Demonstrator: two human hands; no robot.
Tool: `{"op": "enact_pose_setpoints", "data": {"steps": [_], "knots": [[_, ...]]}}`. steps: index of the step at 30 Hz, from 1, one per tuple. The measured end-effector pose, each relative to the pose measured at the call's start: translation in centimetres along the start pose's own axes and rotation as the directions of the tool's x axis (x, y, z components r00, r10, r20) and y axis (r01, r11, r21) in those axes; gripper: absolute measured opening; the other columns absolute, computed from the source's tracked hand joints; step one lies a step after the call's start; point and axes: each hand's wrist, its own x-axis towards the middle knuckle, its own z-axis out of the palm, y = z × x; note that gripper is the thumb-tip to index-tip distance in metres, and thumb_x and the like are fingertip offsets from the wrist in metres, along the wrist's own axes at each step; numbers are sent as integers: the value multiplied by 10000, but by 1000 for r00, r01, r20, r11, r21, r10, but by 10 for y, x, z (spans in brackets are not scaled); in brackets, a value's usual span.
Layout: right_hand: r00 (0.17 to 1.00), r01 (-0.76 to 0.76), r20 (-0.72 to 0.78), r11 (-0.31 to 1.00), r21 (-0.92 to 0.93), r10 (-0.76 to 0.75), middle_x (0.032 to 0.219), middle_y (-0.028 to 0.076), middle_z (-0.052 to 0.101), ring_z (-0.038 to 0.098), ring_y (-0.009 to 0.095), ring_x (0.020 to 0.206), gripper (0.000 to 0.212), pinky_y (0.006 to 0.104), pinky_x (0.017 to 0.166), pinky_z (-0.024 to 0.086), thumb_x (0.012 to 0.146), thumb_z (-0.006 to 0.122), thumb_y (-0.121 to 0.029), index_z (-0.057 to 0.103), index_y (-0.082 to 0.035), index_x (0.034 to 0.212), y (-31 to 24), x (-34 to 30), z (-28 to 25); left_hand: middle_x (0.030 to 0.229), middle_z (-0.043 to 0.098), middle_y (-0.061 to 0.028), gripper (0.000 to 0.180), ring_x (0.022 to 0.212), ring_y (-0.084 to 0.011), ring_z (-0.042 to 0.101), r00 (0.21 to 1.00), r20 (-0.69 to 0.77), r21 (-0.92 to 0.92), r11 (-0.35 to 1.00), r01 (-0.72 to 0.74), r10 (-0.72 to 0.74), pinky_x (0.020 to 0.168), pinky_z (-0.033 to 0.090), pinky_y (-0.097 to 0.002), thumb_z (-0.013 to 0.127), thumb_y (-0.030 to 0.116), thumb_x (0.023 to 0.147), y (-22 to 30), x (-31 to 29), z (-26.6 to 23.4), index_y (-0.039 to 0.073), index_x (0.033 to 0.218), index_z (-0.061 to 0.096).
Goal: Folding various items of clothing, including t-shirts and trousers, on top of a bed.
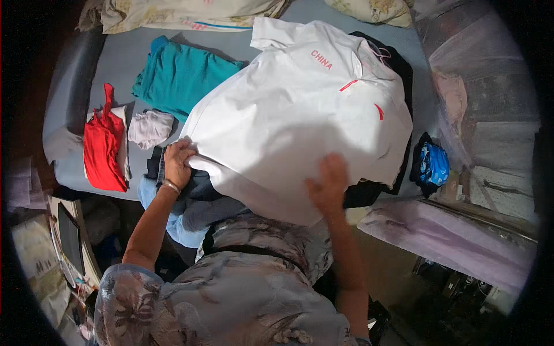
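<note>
A white short-sleeved polo shirt (pixel 259 109) with small red marks and red lettering lies spread across the bed, its collar toward the far right. My left hand (pixel 178 163) pinches the shirt's hem at its near left corner. Over the near right part of the shirt is my right hand (pixel 329 184), slightly blurred, its thumb apart from the fingers and nothing in it. Whether that palm touches the cloth I cannot tell. Black cloth (pixel 398 63) shows from under the shirt's right side. Dark and blue jeans (pixel 202 207) hang at the bed's near edge, partly covered by the shirt.
Left of the shirt lie a folded teal garment (pixel 179 78), a bundled pale garment (pixel 151 128) and a folded red garment (pixel 105 153). A blue patterned bundle (pixel 434 163) sits at the right edge of the grey bed (pixel 109 69). Sheer netting (pixel 473 52) hangs on the right.
</note>
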Motion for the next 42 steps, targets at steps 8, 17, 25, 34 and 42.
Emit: {"op": "enact_pose_setpoints", "data": {"steps": [8,17,25,34,42], "knots": [[902,-115,426,989,93,64,1282,128,383,319,336,1210,703,571,959,216,550,739,-359,488,-110,1158,-72,-63,14,951,565,-69,256,910,-279,497,1000,-31,5,1000,-3,3,780,375,-370,556,-54,547,-8,-3,-20,108,717,659],[853,-69,520,975,209,-51,1260,100,411,336,319,1195,512,562,965,217,573,721,-279,571,-147,1044,-78,-74,9,965,564,-32,202,936,-249,485,976,-151,155,972,178,-155,801,365,-366,596,-16,595,-21,-40,-22,149,682,672],[947,-35,318,967,253,-49,999,71,545,479,272,1026,185,455,888,328,656,633,-122,593,-95,835,-88,-85,26,918,571,-78,178,895,-267,511,959,-233,140,971,196,-160,780,401,-345,543,-68,602,-28,-39,-13,83,679,596],[967,-112,248,967,230,53,925,75,554,505,276,951,153,416,835,379,636,603,-73,563,-83,784,-90,-90,21,895,557,-105,150,822,-275,512,929,-325,8,982,190,-177,741,404,-316,499,-87,666,-32,-38,-9,57,708,507],[892,-257,442,699,667,-94,713,75,553,514,274,718,102,379,697,397,622,611,-1,546,-49,684,-92,-86,-11,809,501,-57,178,781,-173,490,859,-414,-244,946,214,-302,739,392,-252,480,-105,672,-47,-40,-3,59,740,471]]}}
